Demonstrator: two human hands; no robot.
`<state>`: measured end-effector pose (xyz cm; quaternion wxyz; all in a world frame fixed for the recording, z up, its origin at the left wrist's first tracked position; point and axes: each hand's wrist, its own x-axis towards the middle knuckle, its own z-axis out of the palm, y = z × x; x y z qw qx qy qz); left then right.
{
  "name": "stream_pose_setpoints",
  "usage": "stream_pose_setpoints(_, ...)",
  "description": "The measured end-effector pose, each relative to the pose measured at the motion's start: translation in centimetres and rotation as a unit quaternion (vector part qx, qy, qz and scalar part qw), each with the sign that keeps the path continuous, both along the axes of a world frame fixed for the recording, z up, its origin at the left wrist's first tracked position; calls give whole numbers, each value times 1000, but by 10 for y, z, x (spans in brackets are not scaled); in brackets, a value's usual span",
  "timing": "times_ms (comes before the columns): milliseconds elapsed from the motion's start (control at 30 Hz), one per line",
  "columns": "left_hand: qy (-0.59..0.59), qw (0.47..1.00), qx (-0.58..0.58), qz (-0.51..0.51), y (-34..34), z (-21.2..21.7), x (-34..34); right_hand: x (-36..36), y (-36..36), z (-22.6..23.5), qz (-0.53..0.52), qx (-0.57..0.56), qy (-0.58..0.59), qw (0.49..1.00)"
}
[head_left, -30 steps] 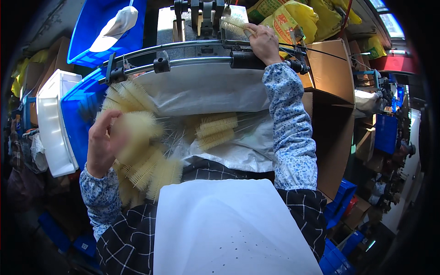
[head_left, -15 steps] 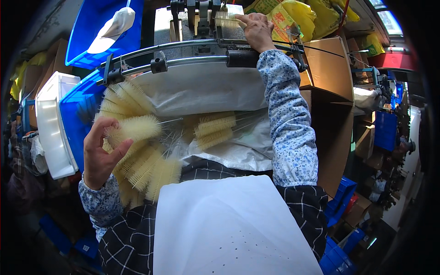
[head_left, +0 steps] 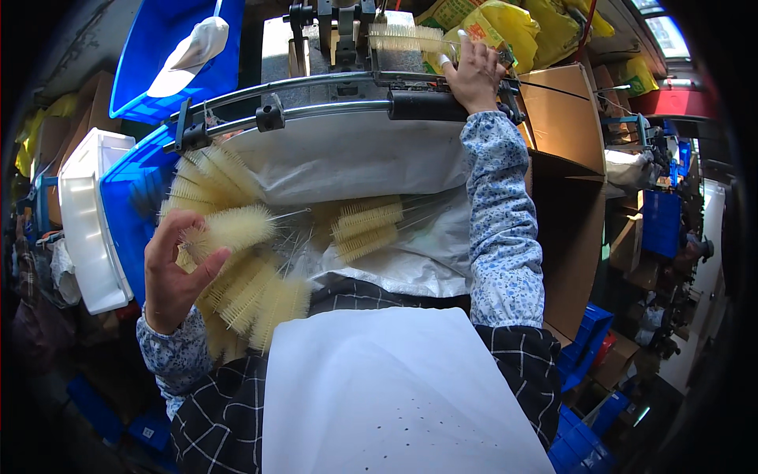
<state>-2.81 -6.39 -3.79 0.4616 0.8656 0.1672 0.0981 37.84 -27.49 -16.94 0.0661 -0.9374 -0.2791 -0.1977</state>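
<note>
On the left, my left hand (head_left: 174, 268) curls its fingers and thumb round the bristle end of a cream bottle brush (head_left: 241, 227), whose wire stem points right. Below and behind it lie several more bottle brushes (head_left: 251, 292), bristles to the left and wires toward the middle. At the top, my right hand (head_left: 474, 77) rests past the black roller with fingers outstretched and apart, its thumb side close to the right end of another bottle brush (head_left: 404, 37). That one lies sideways at the machine (head_left: 345, 47). Whether my right fingers touch it is unclear.
Metal rails (head_left: 324, 107) with a black roller (head_left: 426, 106) cross in front of the machine. Two brushes (head_left: 365, 229) lie on white sheeting (head_left: 355, 162). A blue bin (head_left: 178, 83) with a white cap stands upper left, a cardboard box (head_left: 564, 118) right, yellow bags (head_left: 513, 28) behind.
My right hand has moved right, off the brush at the machine, and its fingers have spread. That brush now shows along its length. My left hand stays on its brush.
</note>
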Motion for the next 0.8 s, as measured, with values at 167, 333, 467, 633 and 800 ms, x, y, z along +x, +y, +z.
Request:
stream_pose_setpoints(167,-8,1000,-2,-8,-3,2,6,-2,-2,0,42,100,101,989)
stream_pose_setpoints(333,-15,1000,9,-19,-4,8,8,-6,13,-6,58,130,99,985)
stream_pose_setpoints(467,-12,1000,13,-20,-2,14,2,-15,23,-5,67,137,71,986)
stream_pose_setpoints(633,-13,1000,11,-10,-5,20,1,-27,38,0,74,152,108,980)
stream_pose_setpoints(800,-14,1000,10,-23,-5,21,3,-50,66,2,68,143,80,984)
